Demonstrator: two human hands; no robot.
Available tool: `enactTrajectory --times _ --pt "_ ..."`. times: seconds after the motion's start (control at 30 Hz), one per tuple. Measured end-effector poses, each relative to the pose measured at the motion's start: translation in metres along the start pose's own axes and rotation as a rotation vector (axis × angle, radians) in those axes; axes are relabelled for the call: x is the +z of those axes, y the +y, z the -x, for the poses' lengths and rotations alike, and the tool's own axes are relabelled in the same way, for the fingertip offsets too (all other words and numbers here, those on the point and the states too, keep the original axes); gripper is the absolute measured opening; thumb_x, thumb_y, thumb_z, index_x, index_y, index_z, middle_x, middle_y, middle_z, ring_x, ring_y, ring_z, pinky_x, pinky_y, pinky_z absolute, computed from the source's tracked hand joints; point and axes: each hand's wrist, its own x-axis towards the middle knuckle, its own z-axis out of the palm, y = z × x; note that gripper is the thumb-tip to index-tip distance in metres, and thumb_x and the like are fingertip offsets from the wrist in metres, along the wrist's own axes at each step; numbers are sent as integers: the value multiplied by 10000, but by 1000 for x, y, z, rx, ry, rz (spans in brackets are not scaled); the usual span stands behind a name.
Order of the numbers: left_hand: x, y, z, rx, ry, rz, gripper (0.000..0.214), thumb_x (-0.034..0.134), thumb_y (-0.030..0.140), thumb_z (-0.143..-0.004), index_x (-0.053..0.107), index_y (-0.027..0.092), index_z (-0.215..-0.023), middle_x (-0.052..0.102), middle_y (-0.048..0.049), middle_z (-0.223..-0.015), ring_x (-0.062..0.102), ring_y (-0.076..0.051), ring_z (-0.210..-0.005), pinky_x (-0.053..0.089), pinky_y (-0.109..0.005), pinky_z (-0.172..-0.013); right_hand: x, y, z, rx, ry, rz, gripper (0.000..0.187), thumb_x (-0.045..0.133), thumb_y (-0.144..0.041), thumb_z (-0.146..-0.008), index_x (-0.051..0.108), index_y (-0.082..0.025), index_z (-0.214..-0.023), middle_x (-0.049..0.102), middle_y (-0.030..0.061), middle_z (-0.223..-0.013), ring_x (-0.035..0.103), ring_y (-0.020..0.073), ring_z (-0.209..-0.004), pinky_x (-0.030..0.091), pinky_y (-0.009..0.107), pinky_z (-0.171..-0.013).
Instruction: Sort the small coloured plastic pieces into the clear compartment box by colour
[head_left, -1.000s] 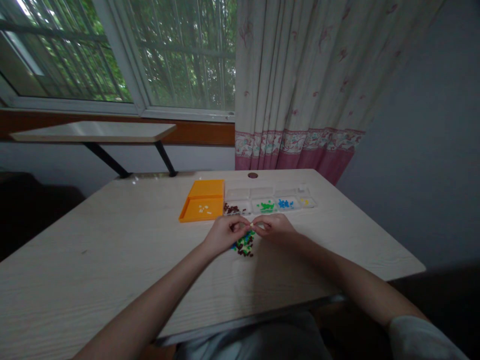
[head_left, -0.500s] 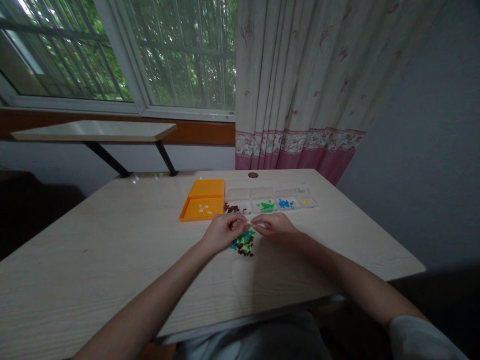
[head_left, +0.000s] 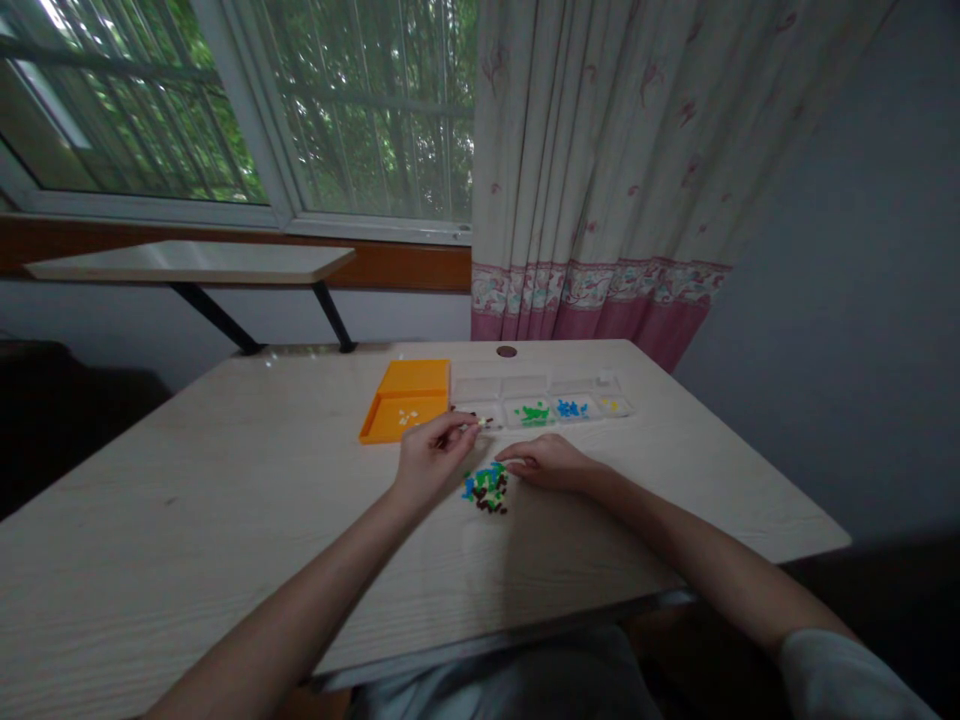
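My left hand (head_left: 433,450) is closed in a pinch on a small whitish piece (head_left: 482,422), over the front edge of the clear compartment with brown pieces. My right hand (head_left: 551,463) rests low at the right side of a mixed pile of small pieces (head_left: 487,487). Its index finger is stretched toward the pile's top edge, apart from the thumb, and I see nothing held there. Blue, green, brown and pale yellow pieces make up the pile, which lies on the table. The left hand partly hides the brown pieces.
An open orange case (head_left: 405,415) with several white pieces stands to the left. Beside it lies an open clear compartment box (head_left: 510,424) with green pieces (head_left: 535,413), blue pieces (head_left: 571,408) and yellow pieces (head_left: 611,404). A raised shelf (head_left: 195,262) is at the back left.
The hands were together above the pile at a pale piece. My left hand has moved up and left with a whitish piece; my right hand has lowered slightly and its fingers have parted.
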Motion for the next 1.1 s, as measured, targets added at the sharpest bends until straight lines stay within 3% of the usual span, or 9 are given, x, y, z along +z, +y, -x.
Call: enactTrajectory --times 0.6,0.7,0.93,1.1 --pt "-4 -3 -7 54 -23 -80 228 529 344 -759 638 143 -747 435 48 -472 371 -56 -433 299 -156 -439 5 -3 -2 63 0 -74 217 516 -330 -788 649 -265 -946 516 -45 -547 442 72 -506 286 174 -522" --pt "-18 -18 -20 0 -90 -194 255 509 370 -760 634 148 -779 444 45 -475 394 -69 -441 296 -168 -441 4 -4 -3 61 -13 -67 208 517 -319 -786 650 -247 -929 511 -44 -548 434 69 -505 274 174 -517" --pt "-56 -71 -40 -191 -124 -594 261 478 400 -776 622 189 -826 545 -16 -563 451 -124 -483 249 -237 -467 8 -5 -4 118 -9 -88 215 502 -354 -790 656 -254 -902 527 -38 -559 434 73 -513 265 182 -516" --pt "-58 -74 -39 -218 -235 -719 272 460 386 -796 619 175 -860 579 -38 -631 465 -136 -528 221 -240 -492 10 -9 -5 132 8 -79 205 529 -361 -766 659 -259 -888 516 -43 -542 435 75 -512 260 186 -513"
